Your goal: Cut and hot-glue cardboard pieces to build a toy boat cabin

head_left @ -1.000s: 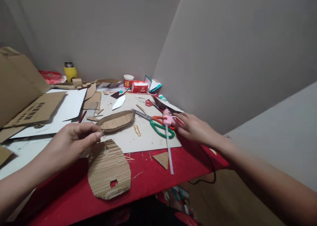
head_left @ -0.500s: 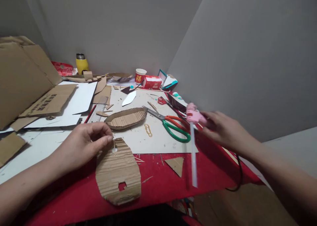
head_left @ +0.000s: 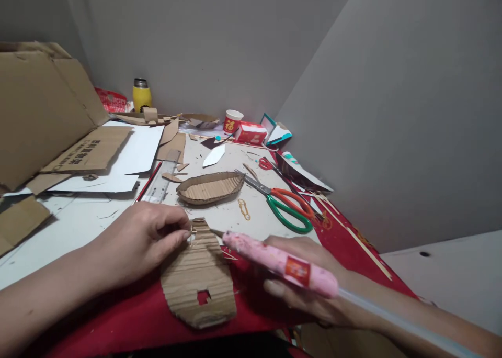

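My right hand [head_left: 301,264] grips a pink hot glue gun [head_left: 270,253], with a long translucent glue stick [head_left: 392,311] sticking out of its back. The gun's nozzle points left, close to the upper edge of a corrugated cardboard piece [head_left: 200,269] with rounded sides and a small square hole near its lower end. At that upper end, my left hand [head_left: 164,232] is closed in a pinch on what looks like a thin pale stick [head_left: 193,231], mostly hidden by the fingers. Beyond them lies a boat-shaped cardboard tray [head_left: 212,188].
Scissors with green and orange handles [head_left: 290,211] lie right of the tray, near a yellow paper clip shape [head_left: 243,210]. A clear ruler [head_left: 160,182], cardboard sheets [head_left: 94,148] and a big box [head_left: 39,112] occupy the left. A red paper cup [head_left: 233,121] and yellow bottle [head_left: 141,94] stand behind.
My right hand has brought the glue gun left and down from the table's right side, turning its nozzle toward the cardboard piece. My left hand keeps its pinch at the cardboard's upper end.
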Available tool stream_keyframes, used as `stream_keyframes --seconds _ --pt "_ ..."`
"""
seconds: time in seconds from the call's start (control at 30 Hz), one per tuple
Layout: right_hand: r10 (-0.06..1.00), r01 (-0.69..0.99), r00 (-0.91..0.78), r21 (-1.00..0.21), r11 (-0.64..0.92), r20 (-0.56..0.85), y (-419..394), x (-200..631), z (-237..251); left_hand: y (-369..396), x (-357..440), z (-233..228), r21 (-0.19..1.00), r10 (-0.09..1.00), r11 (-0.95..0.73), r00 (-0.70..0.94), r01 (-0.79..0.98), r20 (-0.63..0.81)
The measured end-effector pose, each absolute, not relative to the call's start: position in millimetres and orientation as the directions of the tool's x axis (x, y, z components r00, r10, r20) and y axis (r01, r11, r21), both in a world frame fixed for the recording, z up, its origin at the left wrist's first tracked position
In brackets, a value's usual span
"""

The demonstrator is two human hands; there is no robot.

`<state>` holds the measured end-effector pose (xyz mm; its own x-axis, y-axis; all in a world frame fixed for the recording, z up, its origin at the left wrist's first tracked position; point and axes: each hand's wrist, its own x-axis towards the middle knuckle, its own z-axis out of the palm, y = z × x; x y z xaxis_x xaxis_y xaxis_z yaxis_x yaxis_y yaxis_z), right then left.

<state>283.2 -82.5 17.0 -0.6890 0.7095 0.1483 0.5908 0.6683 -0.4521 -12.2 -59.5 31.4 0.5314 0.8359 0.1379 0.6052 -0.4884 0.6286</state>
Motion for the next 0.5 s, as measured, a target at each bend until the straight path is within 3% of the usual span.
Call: stream_keyframes --seconds 0.1,0.23,0.5 --pt "0.658 0.542 -0.746 -0.479 0.691 0.105 -79 264 19 -57 -14 30 0.629 0.819 -0.512 0.552 0.585 0.155" --pt "0.624 0.507 -0.764 -0.444 0.739 0.164 -73 253 20 -53 -16 25 0.641 0.818 -0.516 0.549 0.569 0.171" --pt "0.668 0.563 -0.736 -0.444 0.697 0.115 -73 257 12 -51 -14 16 0.625 0.796 -0.560 0.562 0.544 0.224"
